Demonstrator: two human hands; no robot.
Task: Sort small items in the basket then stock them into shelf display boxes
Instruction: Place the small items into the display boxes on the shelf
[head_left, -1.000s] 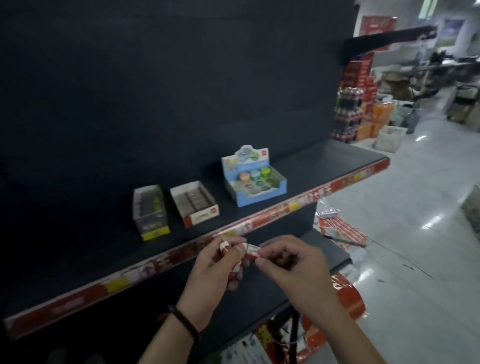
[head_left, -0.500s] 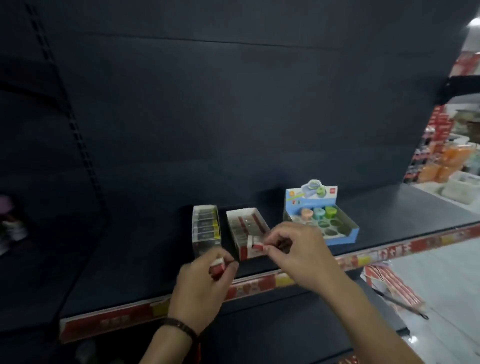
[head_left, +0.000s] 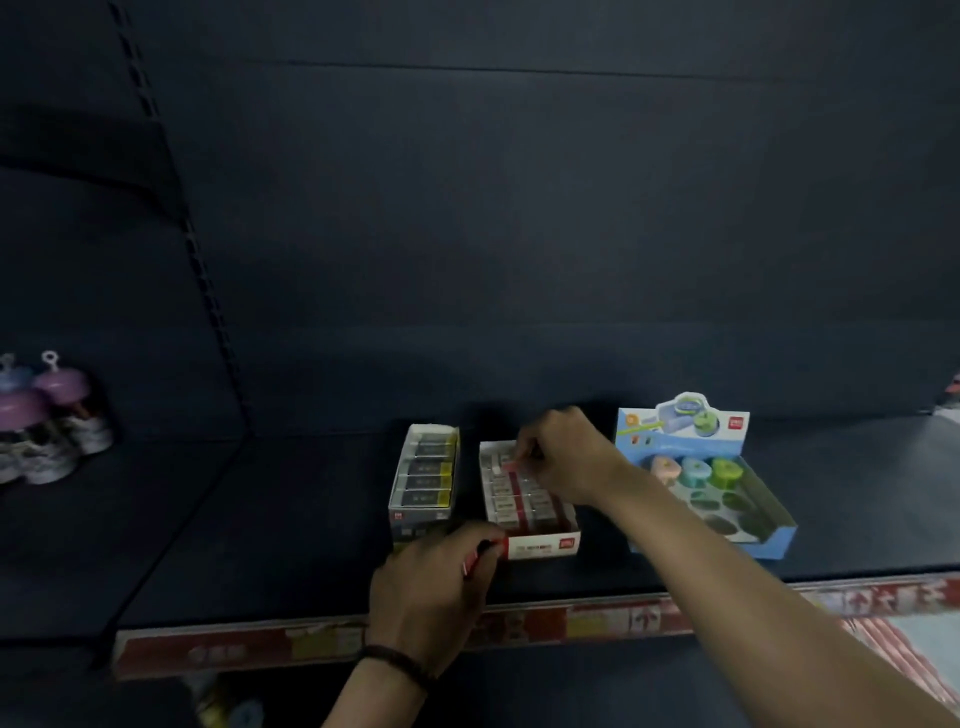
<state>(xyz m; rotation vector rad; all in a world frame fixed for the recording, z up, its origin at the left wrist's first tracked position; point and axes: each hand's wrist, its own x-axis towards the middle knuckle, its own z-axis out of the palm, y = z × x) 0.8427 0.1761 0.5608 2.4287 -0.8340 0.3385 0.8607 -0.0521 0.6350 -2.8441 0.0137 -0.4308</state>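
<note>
A dark shelf (head_left: 311, 519) carries three boxes: yellow-trimmed box (head_left: 415, 519), red-and-white box (head_left: 543, 544), blue box (head_left: 680, 434)

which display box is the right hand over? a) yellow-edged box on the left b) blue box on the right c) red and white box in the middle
c: the right hand pinches a small item over the back of the middle red and white box.

Bare forearms, no sleeves; dark braided band (head_left: 396, 664) on left wrist.
</note>
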